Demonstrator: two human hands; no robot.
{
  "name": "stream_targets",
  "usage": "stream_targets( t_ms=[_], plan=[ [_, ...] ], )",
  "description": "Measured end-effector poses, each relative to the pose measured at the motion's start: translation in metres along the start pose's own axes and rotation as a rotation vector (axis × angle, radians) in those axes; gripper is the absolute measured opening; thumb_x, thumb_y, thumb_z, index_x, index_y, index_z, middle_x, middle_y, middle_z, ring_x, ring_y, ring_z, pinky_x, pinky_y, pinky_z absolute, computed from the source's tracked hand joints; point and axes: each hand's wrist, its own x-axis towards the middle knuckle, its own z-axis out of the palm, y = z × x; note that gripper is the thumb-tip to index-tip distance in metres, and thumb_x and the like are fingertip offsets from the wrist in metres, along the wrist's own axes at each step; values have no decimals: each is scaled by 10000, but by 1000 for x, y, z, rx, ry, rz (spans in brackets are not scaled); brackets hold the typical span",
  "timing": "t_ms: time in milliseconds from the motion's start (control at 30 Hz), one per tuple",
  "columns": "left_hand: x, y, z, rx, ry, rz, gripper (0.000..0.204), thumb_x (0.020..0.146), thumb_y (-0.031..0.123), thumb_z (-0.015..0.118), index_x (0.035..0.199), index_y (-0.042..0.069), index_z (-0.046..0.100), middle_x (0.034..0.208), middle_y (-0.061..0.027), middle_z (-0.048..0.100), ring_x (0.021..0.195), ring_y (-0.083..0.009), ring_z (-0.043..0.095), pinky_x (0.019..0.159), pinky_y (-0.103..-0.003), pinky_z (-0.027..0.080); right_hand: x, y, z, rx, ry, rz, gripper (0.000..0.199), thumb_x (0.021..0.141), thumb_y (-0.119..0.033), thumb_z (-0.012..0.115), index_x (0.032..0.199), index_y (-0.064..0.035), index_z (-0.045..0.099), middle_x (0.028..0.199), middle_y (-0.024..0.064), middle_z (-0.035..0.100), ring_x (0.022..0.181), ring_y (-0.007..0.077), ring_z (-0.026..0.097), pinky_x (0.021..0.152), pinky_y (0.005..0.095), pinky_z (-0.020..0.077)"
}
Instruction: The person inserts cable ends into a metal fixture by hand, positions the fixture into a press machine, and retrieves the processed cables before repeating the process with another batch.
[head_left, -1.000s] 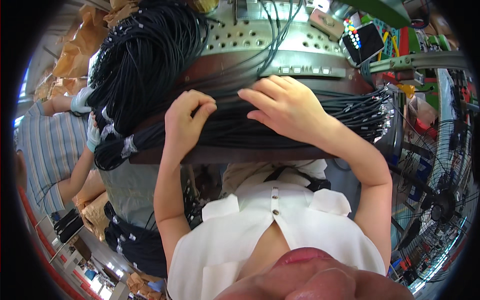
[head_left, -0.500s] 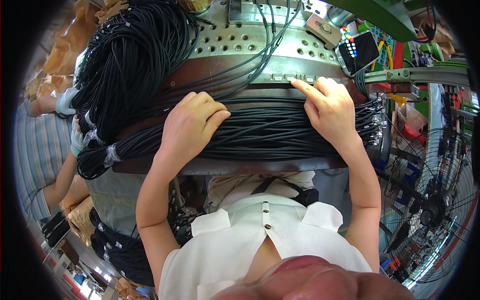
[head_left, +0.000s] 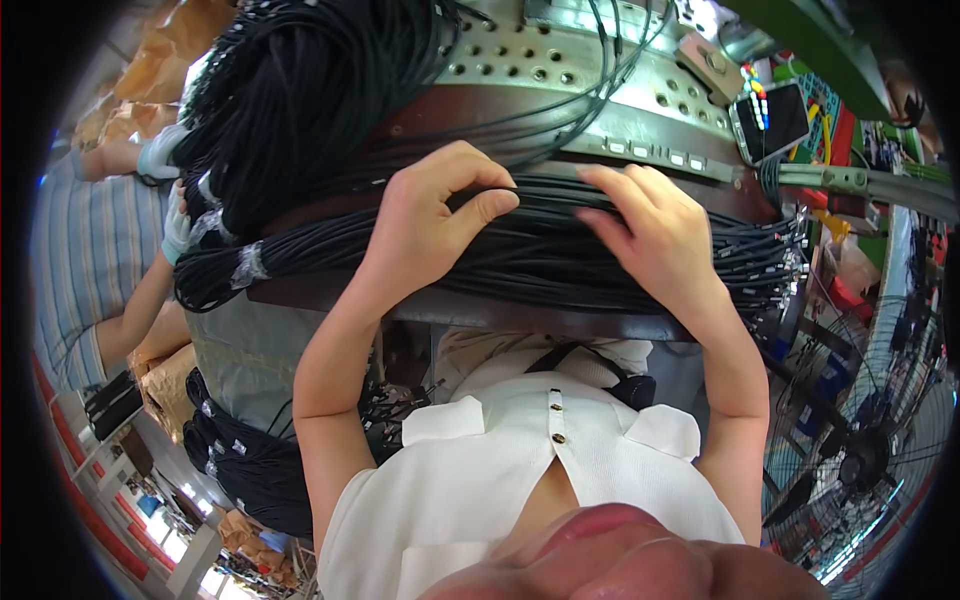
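A thick bundle of black cables lies lengthwise along the front of the work surface, its metal-tipped ends at the right. Over its middle is my left hand, fingers bent and thumb apart, with a gap between them. My right hand hovers over the bundle further right, thumb and fingers spread and slightly smeared. Neither hand shows anything held. Just beyond them a metal strip with several small white pieces runs along the bench. Several loose black cables curve past it from the back toward the left.
A large heap of black cables fills the back left, beside a co-worker's gloved hands. At the back right are a phone-like device, a metal block and a green machine arm. A black fan stands at the right.
My right hand has come off the strip with white pieces, back over the bundle. My left hand has opened its thumb away from its fingers. The whole view has shifted a little.
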Motion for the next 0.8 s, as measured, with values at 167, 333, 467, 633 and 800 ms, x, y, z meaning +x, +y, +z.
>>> stream_targets(
  t_ms=[167,333,467,633,800],
  plan=[
    [1,-6,-2,61,120,70,167,847,132,677,924,-15,652,780,-65,635,650,-170,583,637,-275,461,-42,39,-27,-149,-75,278,150,801,-85,636,934,-64,569,850,130,633,779,309,633,653,412,489],
    [1,-16,8,534,84,311,143,823,178,659,956,122,662,802,-28,637,733,-237,641,606,-338,502,-64,46,-58,-289,-120,417,126,845,-85,591,970,-73,574,891,149,632,816,351,618,687,433,476],
    [14,-16,18,908,28,591,68,744,155,575,804,124,569,740,-13,520,718,-185,580,581,-316,473,-71,54,-50,-238,-84,371,111,865,-57,565,976,-53,568,889,162,611,822,366,605,690,431,471],
    [25,-16,36,1081,99,720,134,687,186,598,594,134,517,644,15,479,658,-137,530,507,-273,407,-73,46,-59,-281,-127,391,102,858,-57,583,957,-39,572,912,151,607,828,362,600,693,425,475],
    [37,-26,20,766,-67,605,110,724,161,635,749,76,569,745,-42,549,728,-217,585,587,-345,489,-54,31,-46,-342,-2,201,361,803,-83,673,1149,-37,581,1176,145,544,1111,334,516,932,424,430]
  ],
)
